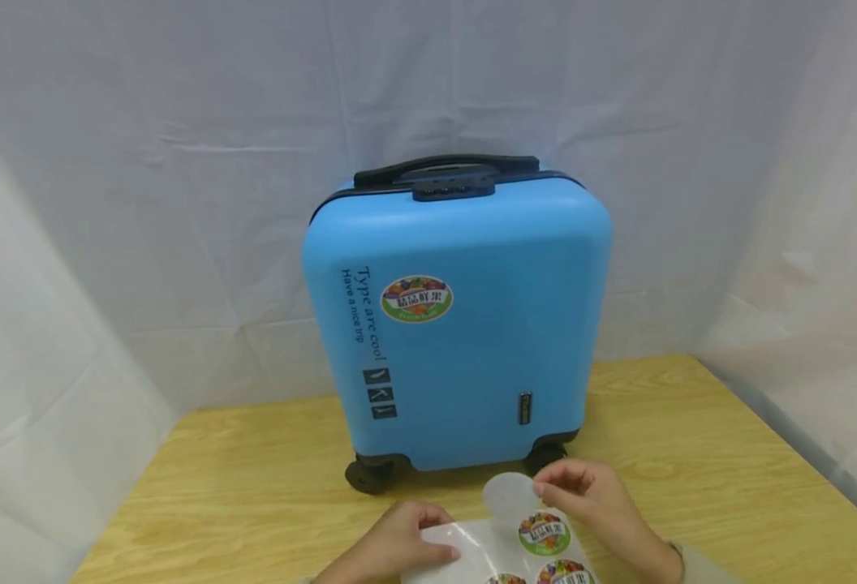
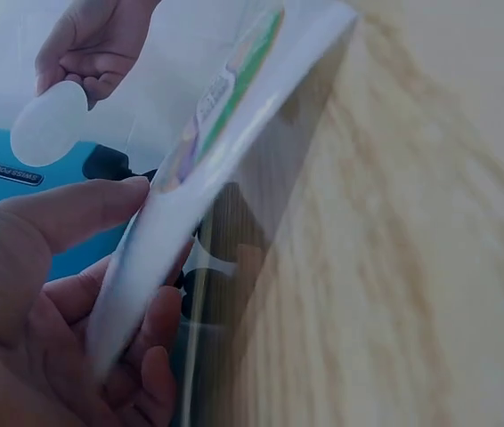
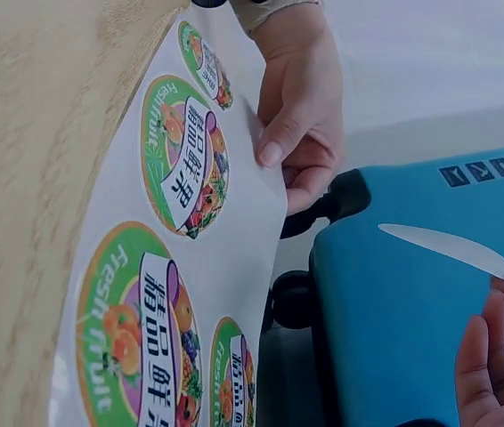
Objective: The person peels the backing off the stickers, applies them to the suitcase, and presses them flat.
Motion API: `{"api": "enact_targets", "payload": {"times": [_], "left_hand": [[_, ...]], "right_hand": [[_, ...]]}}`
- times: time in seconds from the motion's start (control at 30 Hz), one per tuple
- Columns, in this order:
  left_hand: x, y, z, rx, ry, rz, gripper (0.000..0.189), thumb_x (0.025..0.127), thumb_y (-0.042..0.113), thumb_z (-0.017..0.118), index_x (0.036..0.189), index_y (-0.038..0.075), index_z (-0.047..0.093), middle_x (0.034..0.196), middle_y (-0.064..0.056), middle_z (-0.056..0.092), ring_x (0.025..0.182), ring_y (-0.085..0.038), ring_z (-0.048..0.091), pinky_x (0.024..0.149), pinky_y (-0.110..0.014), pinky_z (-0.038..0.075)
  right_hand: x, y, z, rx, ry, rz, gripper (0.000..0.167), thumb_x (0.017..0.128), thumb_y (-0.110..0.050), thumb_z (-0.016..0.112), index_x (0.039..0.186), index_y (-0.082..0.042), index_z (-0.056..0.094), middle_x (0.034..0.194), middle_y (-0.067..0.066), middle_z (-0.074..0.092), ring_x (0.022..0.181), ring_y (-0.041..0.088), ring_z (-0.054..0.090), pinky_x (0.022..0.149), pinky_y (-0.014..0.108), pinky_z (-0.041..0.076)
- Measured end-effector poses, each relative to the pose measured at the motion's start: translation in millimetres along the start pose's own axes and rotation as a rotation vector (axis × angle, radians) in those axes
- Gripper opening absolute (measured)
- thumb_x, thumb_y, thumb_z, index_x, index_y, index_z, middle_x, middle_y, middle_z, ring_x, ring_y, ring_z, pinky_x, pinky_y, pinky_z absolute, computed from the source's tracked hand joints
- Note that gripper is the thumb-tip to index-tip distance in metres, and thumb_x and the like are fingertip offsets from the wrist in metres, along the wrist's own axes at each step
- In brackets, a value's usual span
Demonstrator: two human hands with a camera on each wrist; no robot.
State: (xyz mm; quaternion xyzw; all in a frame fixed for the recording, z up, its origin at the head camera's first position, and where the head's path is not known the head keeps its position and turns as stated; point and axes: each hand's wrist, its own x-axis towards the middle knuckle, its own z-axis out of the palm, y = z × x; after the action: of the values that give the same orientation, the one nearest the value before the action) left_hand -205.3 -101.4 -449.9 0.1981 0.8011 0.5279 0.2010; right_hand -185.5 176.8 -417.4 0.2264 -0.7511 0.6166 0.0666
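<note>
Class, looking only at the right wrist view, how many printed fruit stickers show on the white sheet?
4: the top sticker, the middle sticker, the lower-left sticker and the lower-right sticker, the last two cut off by the frame's bottom edge; more may lie beyond it.

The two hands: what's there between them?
Between the left hand and the right hand, the head view shows the sticker sheet, gripped by the left, and a round whitish piece, pinched by the right.

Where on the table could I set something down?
Bare table lies left of the suitcase, toward the cloth, and right of it, beyond the right hand. It's crowded in front: the left hand holds the sheet, the right a white disc.
</note>
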Motion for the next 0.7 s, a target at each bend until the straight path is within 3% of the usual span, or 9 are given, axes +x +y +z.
{"api": "enact_targets", "payload": {"times": [0.2, 0.4, 0.7], "left_hand": [[1.3, -0.2, -4.9, 0.082, 0.006, 0.051, 0.018, 0.075, 0.009, 0.075, 0.091, 0.002, 0.070, 0.080, -0.001, 0.067, 0.069, -0.007, 0.057, 0.064, -0.022, 0.049], [3.0, -0.5, -8.2, 0.156, 0.031, 0.108, 0.023, 0.075, 0.013, 0.076, 0.095, 0.003, 0.071, 0.089, -0.002, 0.069, 0.078, -0.004, 0.058, 0.072, -0.021, 0.048], [2.4, 5.0, -9.6, 0.139, 0.030, 0.073, 0.018, 0.079, 0.008, 0.073, 0.096, 0.000, 0.070, 0.093, -0.008, 0.069, 0.079, -0.011, 0.060, 0.068, -0.021, 0.048]], "right_hand": [[0.8, -1.6, 2.8, 0.026, 0.021, -0.011, 0.009, 0.086, -0.001, 0.064, 0.088, 0.007, 0.066, 0.077, -0.008, 0.068, 0.064, 0.006, 0.062, 0.059, 0.027, 0.053], [1.7, -3.2, 4.2, 0.034, 0.040, 0.012, 0.010, 0.087, -0.003, 0.064, 0.089, 0.007, 0.066, 0.076, -0.008, 0.068, 0.064, 0.009, 0.062, 0.059, 0.027, 0.053], [2.0, -5.6, 9.0, 0.033, 0.061, 0.042, 0.012, 0.087, -0.005, 0.064, 0.091, 0.006, 0.067, 0.077, -0.007, 0.068, 0.067, 0.006, 0.062, 0.061, 0.027, 0.053]]}}
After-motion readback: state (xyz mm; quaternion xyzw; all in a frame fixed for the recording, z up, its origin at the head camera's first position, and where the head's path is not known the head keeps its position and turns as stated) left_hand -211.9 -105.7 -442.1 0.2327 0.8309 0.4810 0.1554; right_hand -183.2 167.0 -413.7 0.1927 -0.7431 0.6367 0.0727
